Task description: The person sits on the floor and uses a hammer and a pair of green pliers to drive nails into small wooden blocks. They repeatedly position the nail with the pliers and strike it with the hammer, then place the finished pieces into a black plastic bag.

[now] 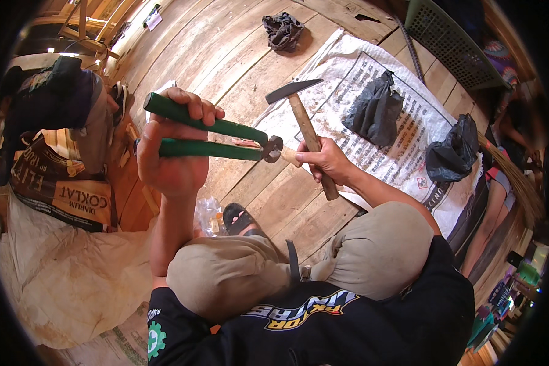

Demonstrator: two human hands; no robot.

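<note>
Green-handled pincers [213, 135] are held up in my left hand [175, 149], its fingers over the upper handle and palm against the lower one. A small reddish-tan piece shows between the two handles, close to the jaws. My right hand [330, 161] grips a hammer [303, 116] by its wooden handle, the dark metal head pointing away from me. Pinched between the thumb and fingers of that same hand is a short pale stick-like piece [291, 157]. Its far end meets the pincers' jaws; whether they clamp it I cannot tell.
A white printed sack [341, 67] lies on the plank floor with black plastic bags [375, 110] on it. A dark crumpled bag [282, 32] sits farther off. A green crate [448, 43] stands far right, a broom [518, 177] below it. Other people sit at both sides.
</note>
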